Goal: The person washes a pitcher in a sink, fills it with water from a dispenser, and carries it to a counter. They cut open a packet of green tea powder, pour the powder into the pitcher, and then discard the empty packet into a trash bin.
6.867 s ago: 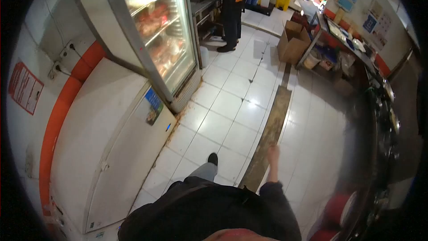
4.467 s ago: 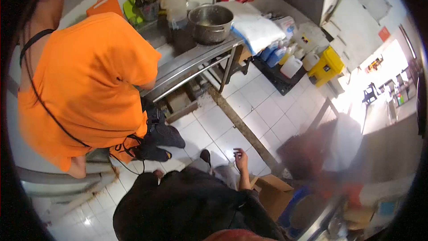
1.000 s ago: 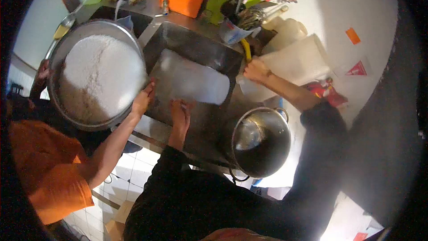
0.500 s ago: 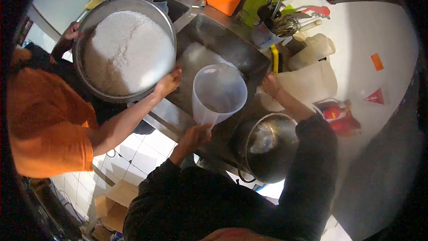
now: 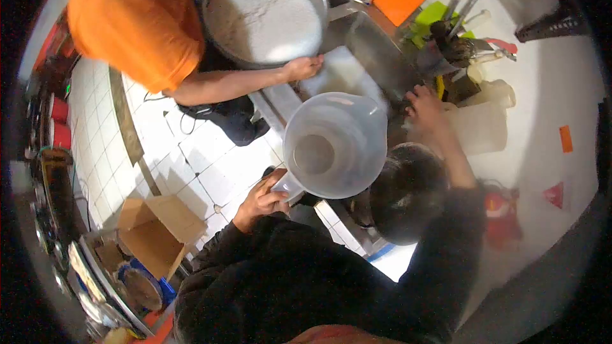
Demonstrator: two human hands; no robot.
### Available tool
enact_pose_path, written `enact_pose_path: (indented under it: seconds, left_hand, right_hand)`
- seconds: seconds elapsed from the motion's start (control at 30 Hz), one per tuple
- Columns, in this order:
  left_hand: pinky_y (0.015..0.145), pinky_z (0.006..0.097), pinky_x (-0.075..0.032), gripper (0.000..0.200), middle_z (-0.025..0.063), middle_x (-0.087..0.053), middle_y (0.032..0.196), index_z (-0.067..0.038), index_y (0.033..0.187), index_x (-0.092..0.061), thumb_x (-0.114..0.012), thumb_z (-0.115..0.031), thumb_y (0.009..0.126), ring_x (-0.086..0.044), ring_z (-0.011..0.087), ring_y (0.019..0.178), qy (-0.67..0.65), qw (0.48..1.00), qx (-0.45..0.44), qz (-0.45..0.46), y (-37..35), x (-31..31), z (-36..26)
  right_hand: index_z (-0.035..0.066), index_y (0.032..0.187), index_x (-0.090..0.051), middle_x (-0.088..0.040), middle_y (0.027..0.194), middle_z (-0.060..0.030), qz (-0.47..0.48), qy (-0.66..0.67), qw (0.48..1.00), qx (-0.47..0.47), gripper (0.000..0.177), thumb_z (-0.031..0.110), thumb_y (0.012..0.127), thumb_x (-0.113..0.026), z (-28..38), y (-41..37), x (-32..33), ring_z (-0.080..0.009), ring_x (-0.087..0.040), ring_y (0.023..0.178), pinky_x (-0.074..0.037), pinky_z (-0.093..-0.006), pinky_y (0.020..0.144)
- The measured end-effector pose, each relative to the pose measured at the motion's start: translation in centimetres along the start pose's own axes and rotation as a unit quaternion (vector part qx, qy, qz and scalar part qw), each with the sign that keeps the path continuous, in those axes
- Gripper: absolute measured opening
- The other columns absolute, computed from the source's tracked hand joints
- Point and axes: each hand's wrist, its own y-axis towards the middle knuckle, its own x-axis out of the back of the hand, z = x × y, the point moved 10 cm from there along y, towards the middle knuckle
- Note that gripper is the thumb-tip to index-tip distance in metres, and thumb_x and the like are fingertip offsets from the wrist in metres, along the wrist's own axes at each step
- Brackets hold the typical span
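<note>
Head view. The left hand has a closed grip on the handle of a translucent plastic measuring jug. The jug is held upright and looks empty. It is above the front edge of the steel worktop, between the rectangular steel sink and a dark round metal stockpot. The right hand rests at the sink's near corner, beside a white plastic canister; whether its grip is closed on anything cannot be told. A co-worker's hand steadies a wide metal basin of white grains just beyond the jug. Judgement: the step goes best with the jug's rim kept level, the handle held firmly near its root, and the jug kept clear of the co-worker's forearm and basin.
</note>
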Motion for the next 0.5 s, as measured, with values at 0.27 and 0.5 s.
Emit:
enact_pose_path:
  seconds: [0.27,0.5]
  left_hand:
    - [0.073,0.0531,-0.050,0.052,0.0234,-0.050,0.109,-0.014,0.115,-0.039,-0.073,-0.025,0.077,-0.058,0.0446,0.089,-0.062,0.998,0.016,-0.012,-12.3,10.0,-1.4]
    - [0.078,0.0441,-0.044,0.052,0.0260,-0.054,0.099,0.001,0.105,-0.055,-0.056,-0.032,0.065,-0.055,0.0428,0.089,-0.061,0.944,0.300,-0.121,-18.5,29.5,-5.4]
  right_hand:
    - [0.004,0.117,-0.052,-0.055,0.112,-0.0198,-0.033,0.263,0.964,0.013,0.032,0.019,0.088,-0.055,16.5,-0.2,23.6,-0.0359,-0.054,0.102,-0.043,-0.0426,0.087]
    - [0.005,0.125,-0.046,-0.060,0.103,-0.0169,0.142,0.547,0.822,0.076,0.038,0.017,0.090,-0.054,41.0,3.4,26.5,-0.0292,-0.061,0.089,-0.048,-0.0378,0.078]
